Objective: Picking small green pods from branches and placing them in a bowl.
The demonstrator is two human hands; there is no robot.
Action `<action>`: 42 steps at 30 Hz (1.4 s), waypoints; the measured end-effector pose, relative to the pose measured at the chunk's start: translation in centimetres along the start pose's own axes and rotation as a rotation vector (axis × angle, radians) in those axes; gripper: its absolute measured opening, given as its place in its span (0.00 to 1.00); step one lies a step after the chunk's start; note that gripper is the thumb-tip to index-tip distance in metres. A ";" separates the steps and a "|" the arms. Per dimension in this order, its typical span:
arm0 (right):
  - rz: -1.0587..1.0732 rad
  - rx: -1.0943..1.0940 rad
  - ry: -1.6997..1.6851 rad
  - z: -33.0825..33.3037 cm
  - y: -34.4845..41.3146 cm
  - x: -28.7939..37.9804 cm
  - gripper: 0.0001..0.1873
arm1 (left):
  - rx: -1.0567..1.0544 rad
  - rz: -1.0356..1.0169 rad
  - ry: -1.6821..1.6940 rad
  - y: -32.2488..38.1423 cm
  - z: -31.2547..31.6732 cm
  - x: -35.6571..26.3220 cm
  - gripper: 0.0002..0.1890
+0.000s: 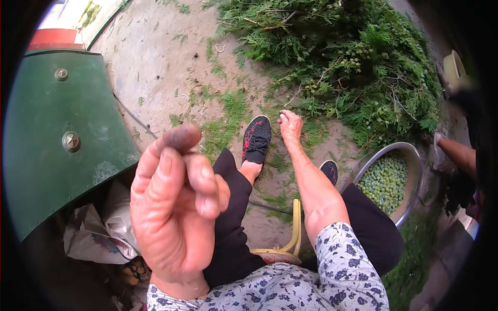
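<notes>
My left hand [179, 210] is raised close to the camera, palm side showing, with its fingers curled and the thumb against the index finger. One fingertip is stained dark, and nothing shows in the palm. Farther down, my right hand [291, 126] hangs past my knee with loosely bent fingers, between my shoes and near a heap of cut arborvitae branches [342, 66]. Whether it pinches something small is hidden. To the right of my leg stands a wide metal basin [418, 163] holding many small green cones [383, 184].
At right, another person's forearm [459, 155] reaches near the basin. A pale yellow tub [453, 70] lies beyond. A green metal panel [58, 128] with star bosses fills the left, above white sacks [91, 233]. A yellow chair part [296, 223] and a dark cable [132, 110] are nearby.
</notes>
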State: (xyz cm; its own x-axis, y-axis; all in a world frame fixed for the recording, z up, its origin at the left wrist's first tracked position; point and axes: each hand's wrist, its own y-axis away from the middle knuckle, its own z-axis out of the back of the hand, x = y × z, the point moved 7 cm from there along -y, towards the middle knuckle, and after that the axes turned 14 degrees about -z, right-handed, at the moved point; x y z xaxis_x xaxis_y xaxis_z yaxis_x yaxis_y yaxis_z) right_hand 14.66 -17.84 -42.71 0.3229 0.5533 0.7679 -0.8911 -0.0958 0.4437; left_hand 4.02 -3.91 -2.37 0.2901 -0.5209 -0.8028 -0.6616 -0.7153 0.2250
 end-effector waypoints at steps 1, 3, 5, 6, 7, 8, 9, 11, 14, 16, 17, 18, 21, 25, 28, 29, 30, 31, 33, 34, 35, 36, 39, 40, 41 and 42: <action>0.170 -0.138 0.103 0.2 0.0 1.0 0.08 | 0.042 0.006 0.009 0.0 -0.1 0.2 0.16; 0.148 -0.149 0.089 -0.8 -0.3 1.4 0.09 | 0.031 -0.005 -0.006 -0.2 0.0 -0.1 0.16; 0.126 -0.154 0.329 -2.5 0.3 2.6 0.08 | 0.099 -0.026 -0.037 -0.3 -0.2 -1.0 0.16; 0.079 -0.084 0.283 -2.4 0.1 1.8 0.08 | 0.092 -0.031 -0.033 -0.4 -0.1 -0.7 0.15; 0.074 -0.087 0.286 -2.3 -0.1 1.4 0.08 | 0.093 -0.024 -0.031 -0.3 -0.2 -0.5 0.15; 0.105 -0.098 0.318 -2.2 -0.3 1.4 0.09 | 0.023 -0.010 -0.018 -0.2 -0.2 -0.3 0.14; 0.134 -0.112 0.352 -1.9 -0.3 1.4 0.09 | -0.044 0.006 -0.003 -0.1 -0.1 -0.1 0.14; 0.113 -0.105 0.401 -1.7 -0.2 0.9 0.10 | -0.064 0.019 0.002 -0.3 0.4 0.3 0.13; 0.125 -0.089 0.401 -1.1 0.9 -0.2 0.11 | 0.187 0.019 -0.012 -0.5 -0.2 0.4 0.13; 0.162 -0.161 0.292 -0.3 2.6 -0.6 0.08 | 0.173 0.015 -0.027 -0.4 0.0 0.3 0.13; 0.162 -0.160 0.296 0.1 3.5 -0.8 0.08 | 0.170 0.017 -0.024 -0.4 0.1 0.2 0.13; 0.071 -0.068 0.212 0.2 4.2 -1.4 0.09 | 0.173 0.012 -0.035 -0.4 0.2 0.1 0.13; -0.017 -0.055 0.175 1.9 5.0 -0.1 0.08 | 0.065 0.004 -0.046 -0.1 0.0 -0.1 0.13; -0.086 -0.111 -0.453 4.5 2.0 5.2 0.03 | -0.002 0.014 -0.056 -0.1 0.2 -0.2 0.12; 0.039 -0.040 -0.241 2.8 -2.7 7.4 0.05 | -0.048 0.017 -0.059 0.2 0.2 0.0 0.12; 0.145 -0.027 -0.054 1.9 -4.1 7.3 0.06 | -0.043 0.021 -0.055 0.2 0.2 0.1 0.12; 0.146 -0.026 -0.058 1.3 -5.1 6.3 0.06 | -0.008 0.029 -0.068 0.2 0.2 0.3 0.12; 0.207 -0.102 0.183 0.9 -5.6 6.0 0.05 | 0.025 0.038 -0.082 0.2 0.0 0.4 0.11; 0.265 -0.173 0.419 -0.2 -5.6 5.6 0.05 | 0.057 0.036 -0.091 0.1 -0.1 0.4 0.11; 0.250 -0.144 0.540 -1.0 -5.3 5.4 0.04 | 0.087 0.036 -0.095 0.1 -0.2 0.3 0.11; 0.234 -0.115 0.663 -1.8 -5.1 5.1 0.04 | 0.119 0.038 -0.097 0.1 -0.3 0.3 0.11; 0.182 -0.141 0.704 -2.0 -5.2 4.9 0.06 | 0.121 0.038 -0.099 0.1 -0.3 0.3 0.11; 0.040 -0.181 0.705 -1.0 -5.7 3.5 0.06 | 0.130 0.046 -0.089 0.0 -0.3 0.4 0.11; 0.054 -0.154 0.701 -0.7 -6.1 3.3 0.07 | 0.129 0.051 -0.086 0.0 -0.3 0.4 0.11; 0.053 -0.160 0.704 -0.4 -6.3 3.0 0.07 | 0.128 0.056 -0.081 0.0 -0.4 0.5 0.11; 0.115 -0.140 0.624 -0.2 -5.7 3.7 0.07 | 0.127 0.057 -0.081 0.1 -0.4 0.5 0.11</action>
State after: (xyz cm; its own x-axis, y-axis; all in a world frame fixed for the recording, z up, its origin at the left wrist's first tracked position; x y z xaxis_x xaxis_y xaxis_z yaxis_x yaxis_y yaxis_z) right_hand 20.90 -15.07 -42.46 0.0145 0.9268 0.3752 -0.9555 -0.0977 0.2782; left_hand 4.43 -4.42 -2.55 0.1963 -0.5163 -0.8336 -0.7593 -0.6180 0.2039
